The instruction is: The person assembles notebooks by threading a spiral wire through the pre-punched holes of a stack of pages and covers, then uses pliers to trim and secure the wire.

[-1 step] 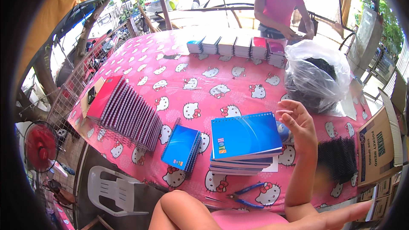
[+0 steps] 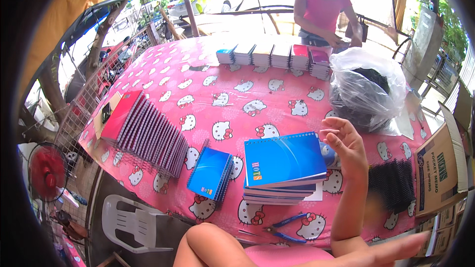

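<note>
So our right hand (image 2: 350, 144) is up just beside the blue punched stack (image 2: 284, 160) on the desk (image 2: 242, 120), fingers loosely curled, apparently gripping nothing. Left hand (image 2: 396, 251) points off rightward, fingers fairly straight, can't tell if they've got anything. Imo we'd square up the stack's holes first and keep the pliers (image 2: 289, 220) well clear.

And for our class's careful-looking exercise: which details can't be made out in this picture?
- Head view: whether the raised hand holds something small; its curled fingers hide it.
- Head view: finger detail of the lower hand; blurred.
- Head view: the full shape of the rounded blue object; the blue notebook stack and raised hand cover parts.
- Head view: what the dark contents of the plastic bag are; crumpled film obscures them.
</note>
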`<state>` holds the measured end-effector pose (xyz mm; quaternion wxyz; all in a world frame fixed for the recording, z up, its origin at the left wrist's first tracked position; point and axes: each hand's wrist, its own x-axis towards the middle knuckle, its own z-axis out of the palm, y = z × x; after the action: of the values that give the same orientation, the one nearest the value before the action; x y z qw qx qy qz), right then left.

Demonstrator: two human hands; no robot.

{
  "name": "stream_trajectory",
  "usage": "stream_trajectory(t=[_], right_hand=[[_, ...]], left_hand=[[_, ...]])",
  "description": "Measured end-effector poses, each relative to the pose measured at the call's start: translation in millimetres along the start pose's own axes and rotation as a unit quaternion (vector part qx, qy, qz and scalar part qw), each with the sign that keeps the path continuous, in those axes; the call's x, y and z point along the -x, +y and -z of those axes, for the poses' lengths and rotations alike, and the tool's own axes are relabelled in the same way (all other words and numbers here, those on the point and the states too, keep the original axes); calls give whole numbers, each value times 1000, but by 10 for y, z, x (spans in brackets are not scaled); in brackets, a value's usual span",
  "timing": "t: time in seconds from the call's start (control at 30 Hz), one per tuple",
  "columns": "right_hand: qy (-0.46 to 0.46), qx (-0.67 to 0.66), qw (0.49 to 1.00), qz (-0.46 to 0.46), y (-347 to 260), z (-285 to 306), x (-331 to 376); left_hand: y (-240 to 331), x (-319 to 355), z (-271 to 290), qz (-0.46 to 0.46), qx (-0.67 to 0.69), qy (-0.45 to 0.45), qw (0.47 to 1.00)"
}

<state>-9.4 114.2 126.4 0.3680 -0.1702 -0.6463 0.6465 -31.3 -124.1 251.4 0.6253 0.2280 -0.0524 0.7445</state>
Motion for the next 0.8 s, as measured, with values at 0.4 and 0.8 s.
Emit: stream_trajectory(t=[0.4, 0.8], right_hand=[[-1, -32, 999, -5, -22, 3, -5], [-9, -51, 999, 2, -46, 11, 2]], left_hand=[[22, 38, 587, 276, -12, -282, 919], [98, 51, 529, 249, -41, -279, 927]])
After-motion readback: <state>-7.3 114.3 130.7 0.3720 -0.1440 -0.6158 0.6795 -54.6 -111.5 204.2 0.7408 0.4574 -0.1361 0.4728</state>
